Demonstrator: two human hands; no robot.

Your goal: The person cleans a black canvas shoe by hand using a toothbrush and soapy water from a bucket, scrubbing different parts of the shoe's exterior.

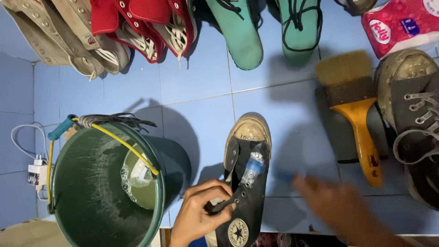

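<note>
A black high-top sneaker point(247, 183) with a dirty white toe cap lies on the blue tiled floor point(196, 87). My left hand point(199, 212) grips its eyelet edge near the ankle. My right hand point(331, 201) is blurred with motion just right of the sneaker, and a small blue thing point(284, 176) shows at its fingertips; I cannot tell what it is. A wide paintbrush point(354, 107) with a yellow handle lies further right.
A green bucket point(91, 196) with soapy water and a yellow handle stands at the left. Beige, red and teal sneakers point(238, 32) line the top. Another dirty black sneaker point(411, 123) is at the right, a pink tissue pack point(402, 23) above it. A white plug and cable point(36, 169) sit far left.
</note>
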